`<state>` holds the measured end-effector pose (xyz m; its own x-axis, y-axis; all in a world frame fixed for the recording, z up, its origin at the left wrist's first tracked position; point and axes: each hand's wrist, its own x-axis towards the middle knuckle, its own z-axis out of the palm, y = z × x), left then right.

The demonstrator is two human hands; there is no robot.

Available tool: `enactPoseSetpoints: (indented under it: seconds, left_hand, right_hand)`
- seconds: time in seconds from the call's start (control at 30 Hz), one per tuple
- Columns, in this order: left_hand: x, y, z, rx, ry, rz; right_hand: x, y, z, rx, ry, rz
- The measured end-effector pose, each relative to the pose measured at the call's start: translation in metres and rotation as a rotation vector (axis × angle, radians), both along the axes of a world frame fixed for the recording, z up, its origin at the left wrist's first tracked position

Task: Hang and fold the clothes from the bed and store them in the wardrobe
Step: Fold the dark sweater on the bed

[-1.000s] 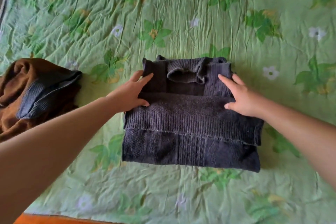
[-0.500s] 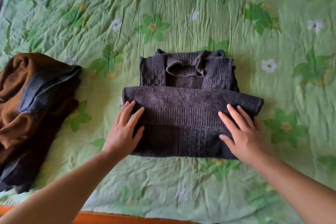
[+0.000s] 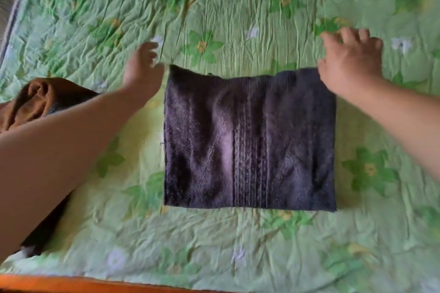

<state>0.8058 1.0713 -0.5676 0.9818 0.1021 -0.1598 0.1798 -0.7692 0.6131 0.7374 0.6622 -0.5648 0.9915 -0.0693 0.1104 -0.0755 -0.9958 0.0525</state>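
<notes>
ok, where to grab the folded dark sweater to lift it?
Sweater: slide the left hand under its left edge and the right hand under its right edge. It lies as a flat layered rectangle on the bedspread; support from below likely keeps the folds together.

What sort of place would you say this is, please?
Most likely a bedroom: a wrinkled green flowered bedspread covers the surface, a folded dark sweater lies on it, and a brown garment sits heaped to its left.
</notes>
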Motion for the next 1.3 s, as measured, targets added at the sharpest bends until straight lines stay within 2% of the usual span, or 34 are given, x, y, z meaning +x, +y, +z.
enactPoseSetpoints:
  seconds: [0.07,0.17,0.27,0.33,0.47,0.57,0.73,0.87,1.0,1.23,1.3]
  left_hand:
    - [0.002,-0.018,-0.001,0.056,0.019,0.027]
    - [-0.055,-0.049,-0.019,0.118,-0.015,-0.222]
    - [-0.134,-0.055,-0.063,0.431,0.007,-0.588]
    - [-0.159,-0.042,-0.096,0.575,0.026,-0.664]
    - [-0.152,-0.033,-0.129,0.592,0.015,-0.593]
    - [-0.150,-0.039,-0.129,0.612,0.009,-0.564]
    - [-0.113,-0.056,-0.111,0.611,-0.165,-0.562]
    - [-0.066,-0.066,-0.123,0.623,-0.068,-0.619]
    - [-0.054,-0.056,-0.143,0.574,-0.109,-0.603]
    - [-0.069,-0.062,-0.125,0.613,-0.041,-0.589]
    - [-0.090,-0.054,-0.115,0.565,-0.004,-0.532]
  right_hand:
    - [0.006,0.019,0.001,0.022,0.038,-0.026]
    - [-0.045,0.066,-0.022,0.106,0.170,0.180]
    - [-0.120,0.095,-0.067,0.102,0.415,0.273]
    - [-0.146,0.092,-0.099,0.038,0.491,0.248]
    - [-0.145,0.082,-0.133,0.009,0.504,0.202]
    - [-0.142,0.084,-0.135,0.023,0.476,0.212]
    - [-0.099,0.088,-0.117,0.112,0.283,0.150]
    - [-0.046,0.086,-0.134,0.062,0.285,0.111]
    - [-0.040,0.078,-0.161,0.055,0.225,0.120]
    - [-0.038,0.078,-0.140,0.107,0.391,0.137]
    - [-0.047,0.074,-0.124,0.173,0.406,0.136]
